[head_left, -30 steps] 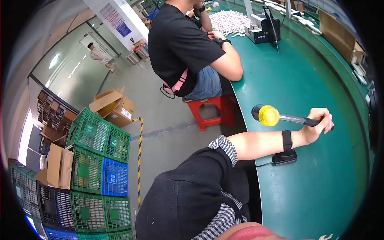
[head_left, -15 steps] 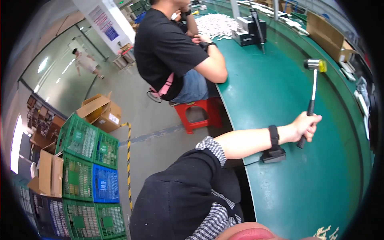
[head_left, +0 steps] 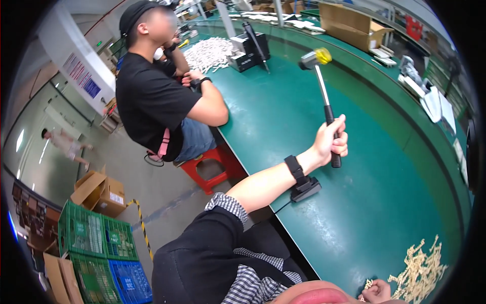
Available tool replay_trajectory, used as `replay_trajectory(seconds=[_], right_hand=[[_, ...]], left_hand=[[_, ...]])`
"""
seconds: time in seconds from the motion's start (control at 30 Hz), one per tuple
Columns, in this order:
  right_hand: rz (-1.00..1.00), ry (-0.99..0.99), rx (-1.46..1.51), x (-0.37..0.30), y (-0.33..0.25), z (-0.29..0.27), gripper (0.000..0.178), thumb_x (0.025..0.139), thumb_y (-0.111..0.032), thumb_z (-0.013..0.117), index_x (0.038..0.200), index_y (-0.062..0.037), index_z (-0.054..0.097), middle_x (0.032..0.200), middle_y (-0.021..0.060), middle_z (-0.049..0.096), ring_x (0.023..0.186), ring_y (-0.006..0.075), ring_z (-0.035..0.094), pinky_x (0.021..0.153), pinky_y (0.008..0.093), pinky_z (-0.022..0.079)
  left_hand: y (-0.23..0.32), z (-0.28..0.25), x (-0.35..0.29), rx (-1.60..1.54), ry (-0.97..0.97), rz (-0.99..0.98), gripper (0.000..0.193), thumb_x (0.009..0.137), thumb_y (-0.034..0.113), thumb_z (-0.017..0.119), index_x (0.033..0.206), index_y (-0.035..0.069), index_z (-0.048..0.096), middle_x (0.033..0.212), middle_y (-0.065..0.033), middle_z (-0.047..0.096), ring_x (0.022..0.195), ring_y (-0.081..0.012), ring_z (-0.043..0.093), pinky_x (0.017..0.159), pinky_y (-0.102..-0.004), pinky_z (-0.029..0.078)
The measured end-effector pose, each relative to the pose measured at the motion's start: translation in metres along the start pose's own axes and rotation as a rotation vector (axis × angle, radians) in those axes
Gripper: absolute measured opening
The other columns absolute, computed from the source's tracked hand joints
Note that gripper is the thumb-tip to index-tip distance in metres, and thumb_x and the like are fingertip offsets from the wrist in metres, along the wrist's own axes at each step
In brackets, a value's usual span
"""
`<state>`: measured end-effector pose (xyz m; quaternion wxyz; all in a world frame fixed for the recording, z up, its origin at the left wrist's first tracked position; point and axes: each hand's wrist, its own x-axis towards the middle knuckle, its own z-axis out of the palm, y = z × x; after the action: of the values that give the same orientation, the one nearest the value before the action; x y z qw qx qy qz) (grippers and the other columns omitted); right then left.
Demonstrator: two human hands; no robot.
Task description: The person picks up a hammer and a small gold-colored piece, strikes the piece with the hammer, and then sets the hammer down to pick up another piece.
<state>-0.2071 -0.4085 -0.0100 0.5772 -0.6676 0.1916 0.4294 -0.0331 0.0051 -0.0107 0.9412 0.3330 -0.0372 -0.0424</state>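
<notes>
left grip [head_left: 332, 140] is wrapped around the yellow-headed mallet [head_left: 323, 91], held over the bench [head_left: 374, 182] between its near and far edges, while right grip [head_left: 378, 291] sits beside the cream pieces [head_left: 420, 271] in from the near edge, part-hidden, can't tell if holding any.

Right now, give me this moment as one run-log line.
Left hand: gripping mallet by black handle | Right hand: beside small cream pieces, grip unclear | Co-worker: seated on red stool at green table
</notes>
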Motion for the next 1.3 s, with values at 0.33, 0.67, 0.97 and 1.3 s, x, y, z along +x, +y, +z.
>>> replay_trajectory(seconds=[0.33, 0.67, 0.97, 1.3], right_hand=[[-0.272, 0.052, -0.109, 0.013, 0.024, -0.008, 0.022, 0.074, 0.011, 0.059, 0.088, 0.0037, 0.043, 0.063, 0.0116, 0.058, 0.057, 0.0223, 0.063, 0.051, 0.0323, 0.055], [-0.245, 0.038, -0.110, 0.017, 0.030, -0.013, 0.022, 0.075, 0.011, 0.059, 0.088, 0.0039, 0.044, 0.064, 0.0120, 0.058, 0.057, 0.0226, 0.064, 0.052, 0.0323, 0.055], [-0.188, 0.027, -0.216, 0.001, 0.008, 0.002, 0.015, 0.080, 0.004, 0.058, 0.092, -0.0008, 0.049, 0.066, 0.0056, 0.059, 0.058, 0.0125, 0.057, 0.053, 0.0248, 0.047], [-0.172, -0.023, -0.283, 0.002, 0.007, -0.001, 0.015, 0.082, 0.002, 0.058, 0.095, -0.0021, 0.052, 0.069, 0.0034, 0.060, 0.063, 0.0099, 0.058, 0.058, 0.0215, 0.045]], left_hand=[[-0.017, 0.007, -0.005, 0.759, -0.284, 0.550, 0.040, 0.089, 0.013, 0.049, 0.051, 0.005, 0.038, 0.046, -0.0005, 0.043, 0.040, -0.0089, 0.038, 0.040, -0.0256, 0.032], [-0.017, 0.002, 0.000, 0.857, -0.116, 0.614, 0.038, 0.088, 0.012, 0.051, 0.053, 0.004, 0.040, 0.047, 0.0008, 0.040, 0.044, -0.0081, 0.035, 0.041, -0.0247, 0.029], [-0.016, 0.011, 0.002, -0.075, -0.001, -0.253, 0.035, 0.091, 0.023, 0.049, 0.060, 0.014, 0.034, 0.047, 0.0076, 0.027, 0.039, -0.0047, 0.026, 0.042, -0.0228, 0.029], [-0.017, -0.003, 0.006, -0.002, -0.013, -0.328, 0.031, 0.091, 0.027, 0.048, 0.065, 0.016, 0.035, 0.047, 0.0082, 0.028, 0.036, -0.0029, 0.025, 0.045, -0.0248, 0.034]])
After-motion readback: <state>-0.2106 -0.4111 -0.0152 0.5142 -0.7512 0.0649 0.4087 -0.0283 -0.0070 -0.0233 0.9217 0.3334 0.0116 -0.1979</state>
